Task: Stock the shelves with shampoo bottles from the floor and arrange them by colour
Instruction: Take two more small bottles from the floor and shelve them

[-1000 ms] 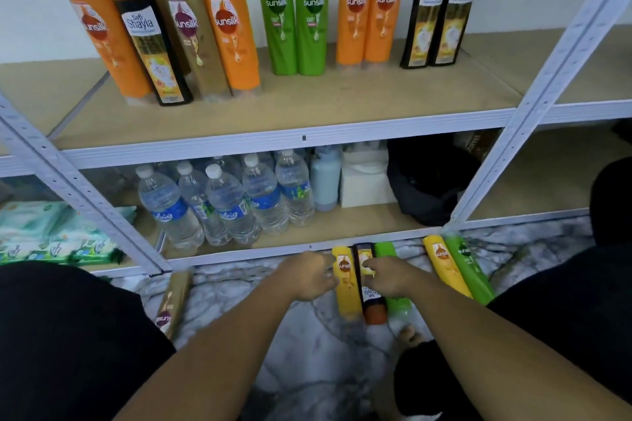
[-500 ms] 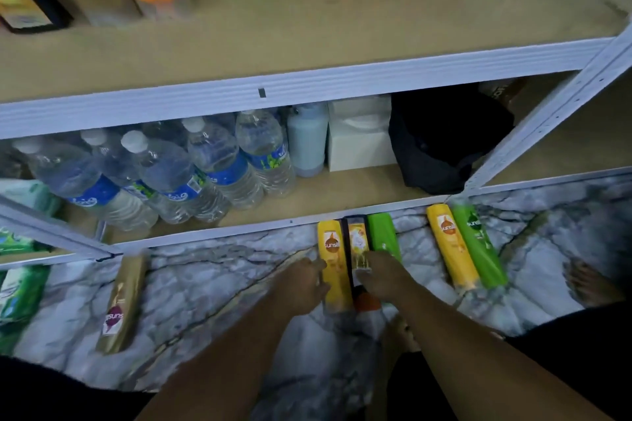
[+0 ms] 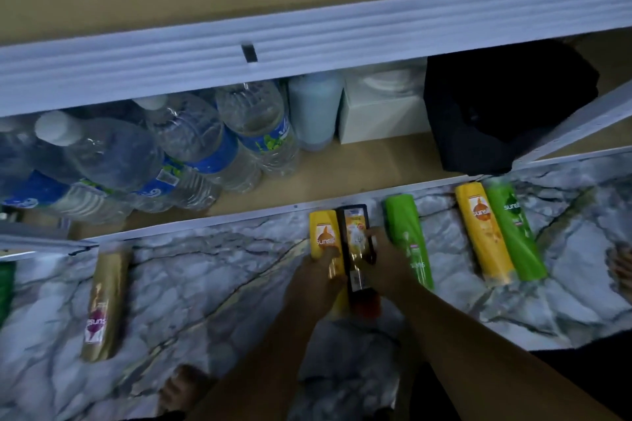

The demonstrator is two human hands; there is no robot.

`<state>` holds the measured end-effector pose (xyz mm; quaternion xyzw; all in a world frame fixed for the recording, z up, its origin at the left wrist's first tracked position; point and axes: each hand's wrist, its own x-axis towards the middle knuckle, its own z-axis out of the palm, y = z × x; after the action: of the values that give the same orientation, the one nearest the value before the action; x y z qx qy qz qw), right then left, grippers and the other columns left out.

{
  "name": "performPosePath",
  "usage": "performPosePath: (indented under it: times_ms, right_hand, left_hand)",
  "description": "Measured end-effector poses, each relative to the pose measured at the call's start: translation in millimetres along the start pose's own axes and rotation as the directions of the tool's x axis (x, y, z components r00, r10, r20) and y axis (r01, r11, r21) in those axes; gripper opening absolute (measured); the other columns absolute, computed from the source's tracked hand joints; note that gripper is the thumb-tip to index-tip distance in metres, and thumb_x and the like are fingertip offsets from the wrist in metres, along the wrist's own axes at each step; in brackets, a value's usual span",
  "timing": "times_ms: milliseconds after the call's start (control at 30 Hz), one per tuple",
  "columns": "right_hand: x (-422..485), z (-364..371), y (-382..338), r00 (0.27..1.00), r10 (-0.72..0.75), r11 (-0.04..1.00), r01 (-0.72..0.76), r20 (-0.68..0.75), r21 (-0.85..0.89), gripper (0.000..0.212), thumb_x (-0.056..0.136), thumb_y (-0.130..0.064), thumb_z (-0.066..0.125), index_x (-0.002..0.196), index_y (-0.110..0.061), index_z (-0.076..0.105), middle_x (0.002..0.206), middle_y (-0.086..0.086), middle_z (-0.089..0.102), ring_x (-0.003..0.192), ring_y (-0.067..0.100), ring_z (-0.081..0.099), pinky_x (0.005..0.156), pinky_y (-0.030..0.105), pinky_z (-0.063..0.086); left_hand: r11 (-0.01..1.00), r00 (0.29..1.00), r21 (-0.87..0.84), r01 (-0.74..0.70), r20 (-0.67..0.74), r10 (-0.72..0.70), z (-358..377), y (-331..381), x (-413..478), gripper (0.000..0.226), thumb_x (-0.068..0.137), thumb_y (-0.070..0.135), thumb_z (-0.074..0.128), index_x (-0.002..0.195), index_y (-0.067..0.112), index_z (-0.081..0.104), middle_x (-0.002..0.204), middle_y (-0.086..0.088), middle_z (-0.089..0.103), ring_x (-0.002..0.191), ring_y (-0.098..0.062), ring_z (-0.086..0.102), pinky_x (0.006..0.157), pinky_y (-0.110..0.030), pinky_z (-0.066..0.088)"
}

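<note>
Several shampoo bottles lie on the marble floor (image 3: 212, 287) in front of the bottom shelf. My left hand (image 3: 316, 284) grips a yellow bottle (image 3: 323, 232). Right beside it, my right hand (image 3: 384, 265) holds a black bottle (image 3: 355, 229) with an orange cap, fingers over its label. A green bottle (image 3: 407, 243) lies just right of my right hand. Further right, a second yellow bottle (image 3: 484, 232) and a second green bottle (image 3: 513, 229) lie side by side. A gold bottle (image 3: 102, 304) lies alone at the left.
The bottom shelf (image 3: 307, 188) holds water bottles (image 3: 191, 143), a pale blue bottle (image 3: 314, 109), a white box (image 3: 379, 113) and a black bag (image 3: 506, 102). The upper shelf's white rail (image 3: 342, 34) crosses above. A bare foot (image 3: 181, 386) rests on the floor.
The view has tipped down, so the upper shelf's bottles are out of sight. The green bottle now lies apart from the black one, to the right. Both hands stay on the yellow and black bottles.
</note>
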<state>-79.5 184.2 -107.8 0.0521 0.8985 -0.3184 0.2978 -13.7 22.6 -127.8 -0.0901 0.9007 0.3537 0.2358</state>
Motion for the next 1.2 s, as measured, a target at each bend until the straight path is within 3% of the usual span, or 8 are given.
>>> performPosePath:
  times_ms: [233, 367, 467, 567, 700, 900, 1100, 1200]
  right_hand:
    - [-6, 44, -23, 1.000, 0.017, 0.983, -0.022, 0.025, 0.184, 0.056, 0.086, -0.017, 0.075, 0.116, -0.032, 0.029, 0.091, -0.010, 0.062, 0.075, 0.013, 0.063, 0.070, 0.035, 0.052]
    - [1, 53, -20, 0.983, 0.112, 0.962, -0.145, 0.148, 0.231, 0.046, 0.077, -0.028, 0.081, 0.114, -0.019, 0.056, 0.108, -0.003, 0.070, 0.093, 0.016, 0.068, 0.086, 0.041, 0.058]
    - [2, 52, -20, 0.959, 0.186, 0.942, -0.236, 0.215, 0.238, 0.040, 0.075, -0.025, 0.079, 0.112, -0.019, 0.067, 0.108, 0.001, 0.073, 0.092, 0.017, 0.070, 0.075, 0.033, 0.060]
    - [-6, 46, -24, 0.953, 0.197, 0.935, -0.254, 0.231, 0.248, 0.042, 0.080, -0.019, 0.079, 0.117, -0.017, 0.059, 0.109, 0.002, 0.068, 0.093, 0.018, 0.065, 0.061, 0.023, 0.049]
    - [-20, 35, -45, 0.967, 0.089, 0.928, -0.167, 0.237, 0.334, 0.048, 0.082, -0.010, 0.077, 0.119, -0.022, 0.049, 0.107, -0.004, 0.064, 0.098, 0.015, 0.061, 0.073, 0.028, 0.050]
    - [-56, -5, -107, 0.960, -0.211, 0.912, 0.126, 0.183, 0.391, 0.062, 0.083, 0.003, 0.075, 0.127, -0.027, 0.045, 0.119, -0.004, 0.066, 0.113, 0.013, 0.063, 0.099, 0.038, 0.051]
    - [-116, -59, -175, 0.898, -0.441, 0.801, 0.398, -0.009, 0.448, 0.056, 0.086, -0.004, 0.076, 0.122, -0.036, 0.049, 0.118, -0.017, 0.066, 0.103, -0.015, 0.060, 0.084, 0.010, 0.046]
    - [-145, -94, -205, 0.840, -0.533, 0.742, 0.520, -0.100, 0.422, 0.054, 0.086, -0.011, 0.078, 0.121, -0.042, 0.051, 0.119, -0.018, 0.068, 0.109, -0.009, 0.062, 0.101, 0.029, 0.050]
  left_hand:
    - [0.907, 0.970, -0.402, 0.127, -0.140, -0.198, -15, -42, -7, 0.076, 0.064, 0.019, 0.083, 0.125, 0.026, 0.039, 0.110, 0.007, 0.062, 0.092, -0.005, 0.063, 0.069, -0.028, 0.047]
    - [0.893, 0.960, -0.374, 0.251, -0.025, -0.280, -30, -38, -7, 0.068, 0.061, 0.007, 0.087, 0.111, 0.022, 0.043, 0.094, 0.009, 0.057, 0.088, -0.014, 0.059, 0.070, -0.031, 0.044]
    - [0.925, 0.969, -0.298, 0.236, 0.003, -0.247, -35, -44, -19, 0.049, 0.061, 0.004, 0.088, 0.100, 0.020, 0.063, 0.089, 0.007, 0.063, 0.085, -0.014, 0.063, 0.069, -0.028, 0.047]
    - [0.900, 0.959, -0.343, 0.267, 0.002, -0.284, -39, -50, -35, 0.059, 0.058, 0.009, 0.088, 0.104, 0.020, 0.054, 0.094, 0.008, 0.061, 0.087, -0.013, 0.060, 0.068, -0.026, 0.049]
    - [0.885, 0.968, -0.414, 0.213, -0.034, -0.249, -62, -49, -49, 0.074, 0.051, 0.029, 0.087, 0.118, 0.027, 0.054, 0.112, 0.005, 0.069, 0.104, -0.016, 0.066, 0.089, -0.043, 0.056]
    - [0.922, 0.977, -0.387, 0.026, -0.183, -0.105, -145, -13, -78, 0.061, 0.070, 0.010, 0.084, 0.121, 0.027, 0.053, 0.111, 0.011, 0.067, 0.110, -0.014, 0.064, 0.093, -0.031, 0.051]
    - [0.908, 0.947, -0.394, -0.142, -0.320, 0.009, -237, 29, -127, 0.064, 0.076, 0.016, 0.085, 0.126, 0.035, 0.051, 0.115, 0.013, 0.070, 0.104, -0.001, 0.066, 0.095, -0.039, 0.055]
    - [0.867, 0.911, -0.418, -0.272, -0.403, 0.091, -277, 57, -154, 0.059, 0.080, 0.015, 0.085, 0.123, 0.037, 0.051, 0.116, 0.013, 0.068, 0.106, 0.000, 0.065, 0.091, -0.033, 0.054]
